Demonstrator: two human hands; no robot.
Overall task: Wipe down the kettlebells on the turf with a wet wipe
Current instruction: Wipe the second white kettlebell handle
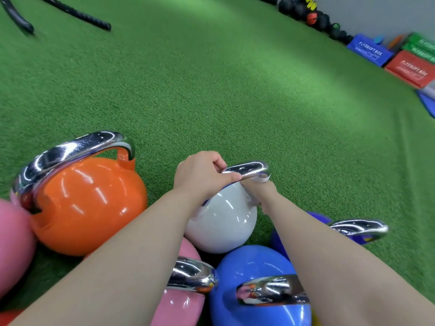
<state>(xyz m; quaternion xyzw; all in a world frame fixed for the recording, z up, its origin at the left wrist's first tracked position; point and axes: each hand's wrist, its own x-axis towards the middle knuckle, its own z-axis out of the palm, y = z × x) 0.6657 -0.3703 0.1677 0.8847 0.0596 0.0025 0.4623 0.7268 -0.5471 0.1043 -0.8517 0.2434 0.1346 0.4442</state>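
Note:
A white kettlebell [223, 222] with a chrome handle stands on the green turf [211, 90]. My left hand [202, 175] grips the left part of that handle. My right hand [259, 189] reaches under the handle's right end; a bit of white wet wipe [264, 178] shows there, with my fingers mostly hidden behind the handle. Around it stand an orange kettlebell [89, 205], a light blue one [254, 278], a pink one [179, 302] and a darker blue one [353, 231].
Another pink kettlebell [11, 243] sits at the left edge. Black battle ropes [77, 12] lie at the far left. Along the far right wall are black medicine balls [306, 12] and stacked blue, red and green plyo boxes [404, 60].

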